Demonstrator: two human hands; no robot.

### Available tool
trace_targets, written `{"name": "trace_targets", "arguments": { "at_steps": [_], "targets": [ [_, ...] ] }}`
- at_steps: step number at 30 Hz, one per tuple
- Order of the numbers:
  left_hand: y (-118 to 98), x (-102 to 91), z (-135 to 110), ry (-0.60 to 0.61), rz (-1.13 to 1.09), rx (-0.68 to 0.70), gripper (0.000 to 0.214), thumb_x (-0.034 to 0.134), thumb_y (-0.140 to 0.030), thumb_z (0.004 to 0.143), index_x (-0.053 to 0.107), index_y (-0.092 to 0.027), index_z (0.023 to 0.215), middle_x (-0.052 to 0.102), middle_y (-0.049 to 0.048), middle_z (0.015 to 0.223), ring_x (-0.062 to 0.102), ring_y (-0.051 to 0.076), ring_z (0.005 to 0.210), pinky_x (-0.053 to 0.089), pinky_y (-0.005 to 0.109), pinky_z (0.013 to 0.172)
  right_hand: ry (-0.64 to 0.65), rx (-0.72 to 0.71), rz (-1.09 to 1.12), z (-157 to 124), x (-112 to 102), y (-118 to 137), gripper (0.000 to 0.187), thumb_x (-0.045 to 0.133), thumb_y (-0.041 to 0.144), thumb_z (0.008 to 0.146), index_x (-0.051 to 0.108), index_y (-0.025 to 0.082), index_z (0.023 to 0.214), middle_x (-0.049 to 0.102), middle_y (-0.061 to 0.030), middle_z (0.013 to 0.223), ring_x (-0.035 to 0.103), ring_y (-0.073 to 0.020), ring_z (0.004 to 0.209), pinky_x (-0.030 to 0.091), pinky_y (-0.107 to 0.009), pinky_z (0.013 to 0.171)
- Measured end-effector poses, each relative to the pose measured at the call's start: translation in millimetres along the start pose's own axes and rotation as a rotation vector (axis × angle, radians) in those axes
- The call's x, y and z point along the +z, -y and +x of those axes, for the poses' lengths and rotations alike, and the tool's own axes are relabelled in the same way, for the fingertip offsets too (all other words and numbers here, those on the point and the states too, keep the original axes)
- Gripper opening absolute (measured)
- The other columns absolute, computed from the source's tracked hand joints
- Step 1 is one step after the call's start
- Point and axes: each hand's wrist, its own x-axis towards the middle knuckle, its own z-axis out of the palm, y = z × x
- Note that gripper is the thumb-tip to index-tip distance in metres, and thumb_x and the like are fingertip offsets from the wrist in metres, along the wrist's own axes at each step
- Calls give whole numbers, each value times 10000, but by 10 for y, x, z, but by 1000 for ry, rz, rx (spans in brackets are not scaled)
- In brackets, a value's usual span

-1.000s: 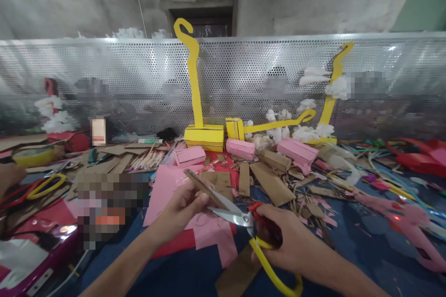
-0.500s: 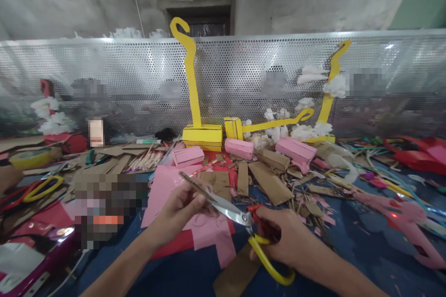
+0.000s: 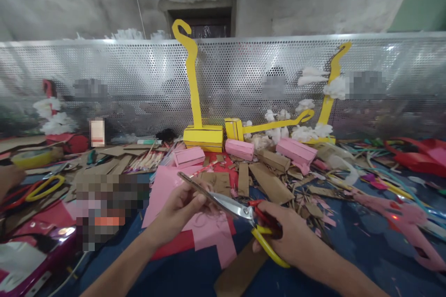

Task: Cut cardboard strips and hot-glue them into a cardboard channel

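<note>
My left hand (image 3: 179, 209) pinches a narrow strip of brown cardboard (image 3: 189, 180), which points up and to the left. In my right hand (image 3: 289, 229) is a pair of scissors (image 3: 232, 205) with one red and one yellow handle. The blades meet the strip's right end beside my left fingertips; the exact cutting point is hard to make out. Below both hands lie pink paper (image 3: 163, 190) and a flat piece of cardboard (image 3: 240, 269) on the blue table surface.
Yellow paper-covered boxes with hooked necks (image 3: 203, 138) stand by a perforated metal panel (image 3: 146, 69). Pink boxes (image 3: 239, 149) and cardboard scraps (image 3: 270, 182) lie in front. A pink glue gun (image 3: 400, 216) is at right. Another person's hand (image 3: 12, 178) shows at left near other scissors (image 3: 45, 189).
The scissors' yellow handle has swung up toward the red one, so the blades have come closer together. My left hand and the cardboard strip stay almost in place.
</note>
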Motion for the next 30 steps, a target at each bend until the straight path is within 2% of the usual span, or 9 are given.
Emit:
{"name": "trace_targets", "arguments": {
  "at_steps": [1, 4, 6, 12, 19, 23, 30],
  "targets": [
    [8, -11, 2, -12, -1, 0, 150, 641, -321, 1009, 643, -186, 1075, 722, 36, 940, 724, 142, 833, 601, 261, 777, 1, 5, 18, -12, -2, 5, 286, 792, 261, 694, 538, 227, 820, 598, 43, 763, 504, -148, 671, 357, -244, 582],
    [28, -50, 15, -46, -18, 12, 154, 659, -331, 997, 646, -184, 1042, 728, 37, 921, 730, 143, 815, 613, 266, 778, 25, 14, 26, -55, -28, 18, 472, 836, 285, 659, 552, 233, 1032, 668, -16, 975, 597, -200, 791, 413, -274, 652],
    [29, -68, 23, -52, -23, 22, 153, 665, -329, 994, 650, -182, 1033, 723, 30, 883, 728, 138, 800, 612, 257, 776, 26, 6, -5, -74, -51, 32, 528, 846, 292, 653, 540, 233, 1079, 670, -41, 1040, 620, -224, 847, 426, -292, 685],
    [-22, -38, 13, -28, 28, 24, 139, 669, -320, 989, 651, -190, 1035, 711, 44, 961, 718, 165, 878, 605, 269, 784, 54, 25, -52, -83, -56, 74, 558, 895, 293, 594, 528, 249, 1011, 679, -24, 978, 630, -242, 845, 420, -299, 665],
    [7, -30, 0, -30, 51, 12, 159, 685, -316, 977, 653, -188, 1067, 672, 38, 953, 696, 169, 872, 584, 286, 791, 104, -1, -13, -92, -48, 105, 465, 885, 268, 640, 556, 256, 968, 656, 17, 893, 573, -187, 745, 396, -267, 630],
    [24, -38, 4, -31, 74, 23, 160, 680, -329, 979, 649, -194, 1058, 650, 26, 964, 676, 158, 862, 573, 287, 790, 52, -104, 0, -73, -39, 83, 348, 860, 248, 693, 566, 244, 878, 641, 19, 909, 550, -176, 772, 400, -261, 674],
    [-2, 19, 16, -36, 50, 2, 197, 697, -363, 965, 642, -180, 1014, 653, 28, 960, 680, 159, 866, 566, 288, 800, -17, -156, -37, -28, -11, -17, 355, 879, 339, 694, 591, 220, 863, 654, -6, 899, 587, -188, 779, 425, -269, 671]
  ]
}}
